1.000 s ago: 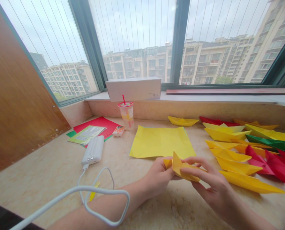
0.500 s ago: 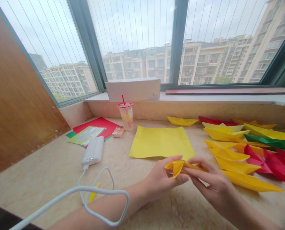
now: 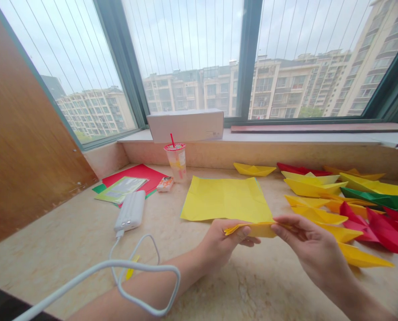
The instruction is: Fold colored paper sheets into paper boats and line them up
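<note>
A folded piece of yellow-orange paper (image 3: 260,229) is held level just above the counter, pinched at both ends. My left hand (image 3: 227,240) is closed on its left end, thumb on the near side and fingers behind. At the right end, my right hand (image 3: 310,243) grips it between thumb and fingers. Just beyond lies a creased yellow sheet (image 3: 227,198), flat on the counter. Rows of folded paper boats stand to the right, among them a yellow boat (image 3: 366,256) partly behind my right hand, a red boat (image 3: 386,232) and a green boat (image 3: 379,197).
A white power bank (image 3: 131,209) with a looped white cable (image 3: 145,267) lies left, the cable passing over my left forearm. Behind it are red paper (image 3: 141,171), a small packet (image 3: 165,184) and a plastic cup (image 3: 176,162) with a straw. A white box (image 3: 185,125) stands on the sill.
The folded paper has turned from an angled, partly opened shape to a flat strip held lengthwise. My right hand has shifted right to its end; my left thumb now presses its near side.
</note>
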Motion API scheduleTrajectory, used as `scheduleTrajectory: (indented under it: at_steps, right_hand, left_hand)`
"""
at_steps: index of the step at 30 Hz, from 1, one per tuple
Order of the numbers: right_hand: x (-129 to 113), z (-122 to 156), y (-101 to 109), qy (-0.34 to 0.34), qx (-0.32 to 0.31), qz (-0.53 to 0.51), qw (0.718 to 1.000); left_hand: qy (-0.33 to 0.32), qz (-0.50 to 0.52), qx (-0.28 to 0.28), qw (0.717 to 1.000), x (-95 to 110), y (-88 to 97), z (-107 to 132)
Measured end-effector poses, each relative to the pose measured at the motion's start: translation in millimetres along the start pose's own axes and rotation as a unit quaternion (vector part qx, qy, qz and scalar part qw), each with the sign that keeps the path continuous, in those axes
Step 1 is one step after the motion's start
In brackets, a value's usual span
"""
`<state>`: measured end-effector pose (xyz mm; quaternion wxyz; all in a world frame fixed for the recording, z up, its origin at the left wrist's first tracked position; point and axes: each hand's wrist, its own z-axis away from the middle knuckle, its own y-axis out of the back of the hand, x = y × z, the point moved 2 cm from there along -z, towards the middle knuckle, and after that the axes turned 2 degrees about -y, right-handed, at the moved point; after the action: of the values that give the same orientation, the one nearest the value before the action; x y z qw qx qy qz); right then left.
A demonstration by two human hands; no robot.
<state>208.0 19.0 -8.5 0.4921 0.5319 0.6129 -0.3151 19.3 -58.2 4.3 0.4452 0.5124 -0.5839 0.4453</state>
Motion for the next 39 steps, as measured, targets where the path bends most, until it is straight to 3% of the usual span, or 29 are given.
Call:
scheduleTrajectory:
  at_steps: [4,8,12,19,26,29,35,39]
  right_hand:
    - [-6,-1,4,-0.028,0.050,-0.061,0.997]
    - [-9,-3,5,-0.098,-0.049,-0.129,0.986]
    - [-7,0,1,-0.135,-0.145,-0.083,0.977]
    - [-2,0,1,0.022,-0.033,0.049,0.998]
    - [-3,-9,8,0.108,-0.084,0.169,0.976]
    - [-6,-10,8,0.133,-0.079,0.202,0.967]
    - [-10,-4,4,0.148,-0.074,0.193,0.967]
    - [-9,-2,-3,0.154,-0.080,0.173,0.970]
  left_hand:
    - [-0.013,-0.064,0.000,0.998,-2,2.6,-1]
    - [-0.042,-0.090,-0.013,0.995,1,5.5,-2]
    - [-0.073,-0.119,-0.028,0.990,2,8.3,-2]
    - [-0.091,-0.246,-0.024,0.965,1,13.8,-3]
    - [-0.107,-0.317,-0.014,0.942,-1,25.0,-10]
    - [-0.121,-0.344,-0.019,0.931,0,26.6,-12]
    - [-0.189,-0.492,-0.017,0.850,15,27.5,-7]
    - [-0.187,-0.523,-0.019,0.831,18,31.2,-6]
